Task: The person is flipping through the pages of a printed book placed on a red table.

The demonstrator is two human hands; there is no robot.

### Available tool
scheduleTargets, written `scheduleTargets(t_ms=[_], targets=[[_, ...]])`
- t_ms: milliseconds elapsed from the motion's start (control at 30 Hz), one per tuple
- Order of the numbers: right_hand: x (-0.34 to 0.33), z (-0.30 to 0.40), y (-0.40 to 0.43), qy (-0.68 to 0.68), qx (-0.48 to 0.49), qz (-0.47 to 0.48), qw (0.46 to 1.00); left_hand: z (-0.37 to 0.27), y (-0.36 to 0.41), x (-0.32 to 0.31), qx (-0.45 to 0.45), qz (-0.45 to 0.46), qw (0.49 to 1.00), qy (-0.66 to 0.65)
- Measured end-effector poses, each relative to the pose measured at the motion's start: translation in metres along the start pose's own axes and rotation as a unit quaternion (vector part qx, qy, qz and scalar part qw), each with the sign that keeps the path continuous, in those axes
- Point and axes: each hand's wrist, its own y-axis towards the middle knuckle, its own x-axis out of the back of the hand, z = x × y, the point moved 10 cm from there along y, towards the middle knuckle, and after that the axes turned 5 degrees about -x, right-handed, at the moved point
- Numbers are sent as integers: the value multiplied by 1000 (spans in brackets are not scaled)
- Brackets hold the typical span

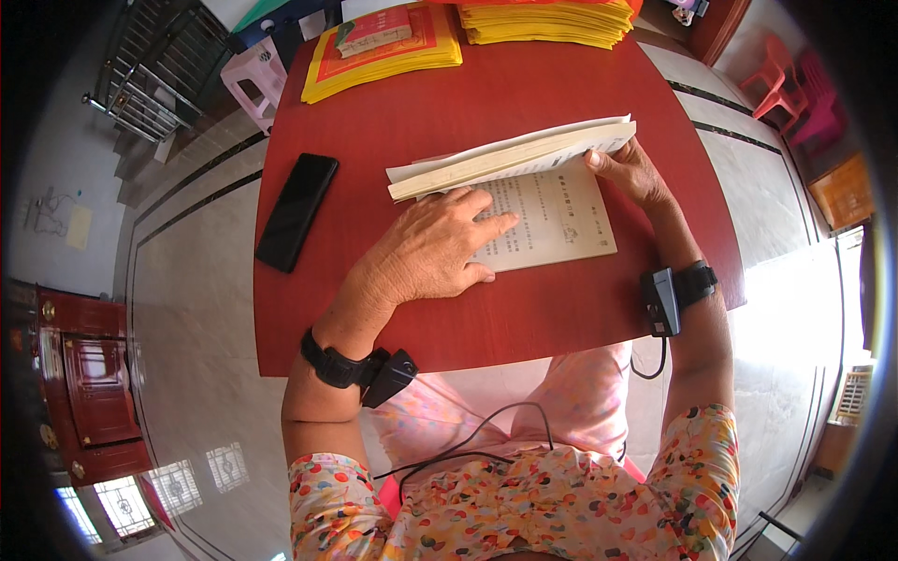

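A paperback book with printed pages lies partly open on the red table. Its upper block of pages stands lifted at a slant above the flat printed page. At the right end, my right hand grips that raised block, thumb on the near face and the other fingers mostly hidden behind. My left hand rests palm down over the flat page's left part, fingers apart. Some of its fingertips reach the fold beneath the raised pages. Left of this hand, a black smartphone lies on the tabletop.
Yellow paper stacks sit along the table's far edge, the left one bearing a small red-and-green packet. A pink plastic stool stands beyond the left side. Black cables hang across my lap from the wrist devices.
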Motion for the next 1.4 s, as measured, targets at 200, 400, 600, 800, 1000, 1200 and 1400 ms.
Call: scheduleTargets(t_ms=[200, 400, 600, 800, 1000, 1200, 1400], targets=[[-1, -1, -1, 5, -11, 8, 1000, -1, -1, -1, -5, 9, 1000, -8], [-1, 3, -2, -9, -9, 4, 1000, -1, -2, 0, -4, 6, 1000, -11], [2, 3, -3, -23, -14, -5, 1000, -3, -1, 0, -5, 4, 1000, -27], [-2, 4, -2, -9, -13, 6, 1000, -1, -2, -2, 0, 12, 999, -37], [2, 2, -4, -19, -22, -2, 1000, -8, 2, 0, -31, 7, 999, -33], [-1, 4, -2, -1, -24, 7, 1000, -8, 1, 9, -44, -39, 998, -2], [-1, 4, -3, 8, -23, 2, 1000, -18, -1, 28, -79, -122, 986, 81]])
